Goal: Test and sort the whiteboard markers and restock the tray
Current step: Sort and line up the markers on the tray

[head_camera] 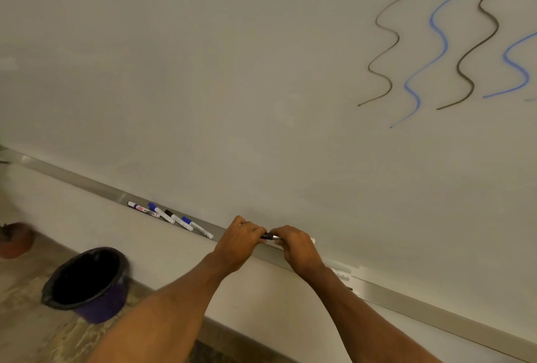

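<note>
Left hand and right hand each grip one end of a black-capped white marker just above the grey metal tray; probably capping or uncapping, needing a straight axial move next.

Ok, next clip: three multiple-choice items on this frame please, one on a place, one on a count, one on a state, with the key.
1. Where is the bin?
A. hung on the wall
B. on the floor, below the tray
C. on a table

2. How many black wavy lines are on the whiteboard?
A. one
B. two
C. four

3. What are the left hand and right hand doing?
A. both grip one marker
B. both hang free
C. only one holds anything

Key:
1 B: the bin stands on the floor, lower than the tray.
2 B: a thin black line and a thicker one alternate with blue ones.
3 A: each hand's fingers curl round one end of the black marker, just above the tray.
</note>
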A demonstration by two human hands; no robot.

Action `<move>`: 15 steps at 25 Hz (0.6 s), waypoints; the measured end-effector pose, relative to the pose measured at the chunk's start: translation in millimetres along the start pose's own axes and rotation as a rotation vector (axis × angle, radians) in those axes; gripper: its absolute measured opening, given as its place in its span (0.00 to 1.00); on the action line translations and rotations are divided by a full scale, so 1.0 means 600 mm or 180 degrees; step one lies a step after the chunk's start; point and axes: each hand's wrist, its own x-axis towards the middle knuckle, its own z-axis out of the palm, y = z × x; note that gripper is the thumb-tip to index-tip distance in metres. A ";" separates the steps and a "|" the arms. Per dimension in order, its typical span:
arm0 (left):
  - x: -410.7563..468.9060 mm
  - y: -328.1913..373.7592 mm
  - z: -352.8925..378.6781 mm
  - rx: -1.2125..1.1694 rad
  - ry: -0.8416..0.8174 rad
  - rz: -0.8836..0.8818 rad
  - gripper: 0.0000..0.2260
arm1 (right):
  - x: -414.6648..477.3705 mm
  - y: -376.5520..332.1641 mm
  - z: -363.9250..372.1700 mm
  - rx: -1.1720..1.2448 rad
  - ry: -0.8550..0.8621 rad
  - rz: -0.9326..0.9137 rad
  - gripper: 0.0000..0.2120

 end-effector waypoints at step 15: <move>-0.080 -0.190 0.044 -0.0416 -0.0380 0.0026 0.10 | 0.087 -0.082 0.138 -0.0166 -0.0423 0.0056 0.15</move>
